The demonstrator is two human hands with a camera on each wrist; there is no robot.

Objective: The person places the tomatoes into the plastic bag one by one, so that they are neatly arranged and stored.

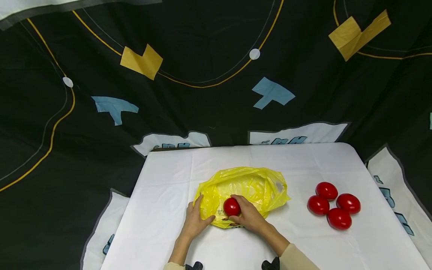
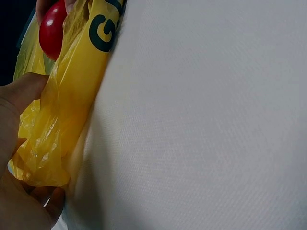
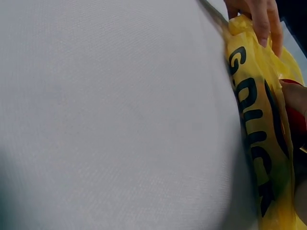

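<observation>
A yellow plastic bag lies with its mouth spread on the white table, dark lettering along its near side. My right hand holds a glossy red egg-shaped ball between thumb and fingers, over the near left part of the bag's mouth. In the left wrist view the same red ball shows above the bag's edge. At the bag's left end, my left hand holds the plastic, thumb on the near edge and fingers farther round. Part of the right hand is hidden behind the bag in the right wrist view.
To the right of the bag, several more red balls sit clustered on the white tablecloth. A black cloth with coloured paper shapes hangs beyond the table's far edge. Beige sleeves cover the forearms.
</observation>
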